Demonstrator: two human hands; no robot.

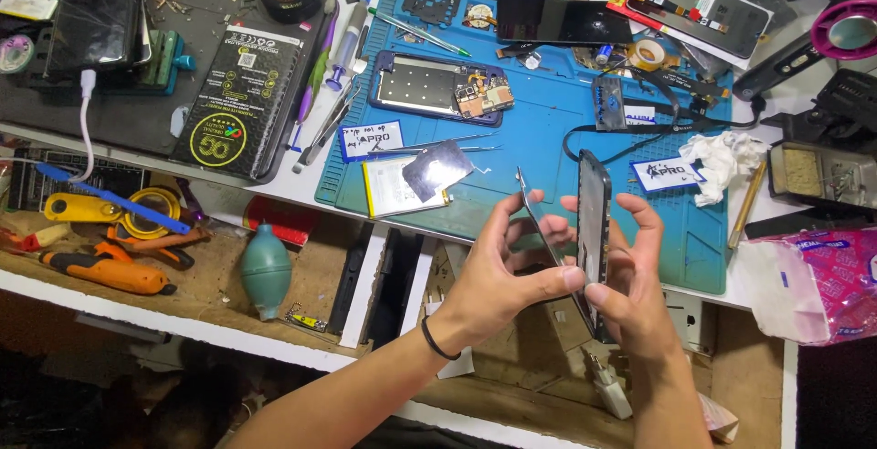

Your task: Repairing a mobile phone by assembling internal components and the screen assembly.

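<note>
Black glass catches the light at lower centre of the frame, where we hold a phone frame (pixel 594 230) edge-on in our right hand (pixel 630 275), fingers pinched firmly around it. Our left hand (pixel 498 271) grips a thin panel (pixel 539 221) already splayed away at the top. We judge the separation half done; next calls for a slow, even peel toward the lower edge, above the blue mat (pixel 548 129).

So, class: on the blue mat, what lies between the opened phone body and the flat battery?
In the head view, tweezers lie between the opened phone body and the battery, beside a labelled card.
</note>
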